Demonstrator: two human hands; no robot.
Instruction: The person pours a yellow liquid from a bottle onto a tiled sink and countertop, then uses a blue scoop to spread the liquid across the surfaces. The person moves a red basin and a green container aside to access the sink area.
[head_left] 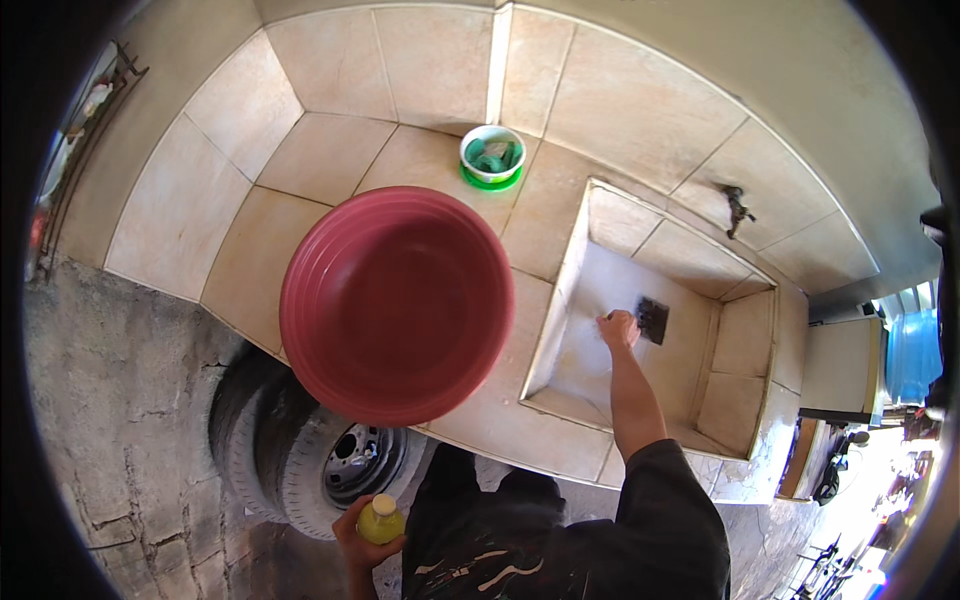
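Note:
My left hand (352, 535), low and in front of my body, is wrapped round a bottle (381, 524) of yellow-green liquid with a pale cap. My right hand (620, 328) reaches down into the tiled sink (618, 268), its fingers closed close to the sink floor. What they hold, if anything, is hidden. Just right of that hand is a dark square drain (653, 320). A whitish, wet-looking film covers part of the sink floor. Left of the sink, a large dark-pink plastic basin (325, 255) rests on the tiled counter, with nothing visible inside it.
A small white tub (492, 133) with green material inside stands behind the basin, on a bright green base. A tap (736, 208) sticks out of the wall above the sink. Below the counter are tyres (300, 475). A wire rack (75, 165) hangs far left.

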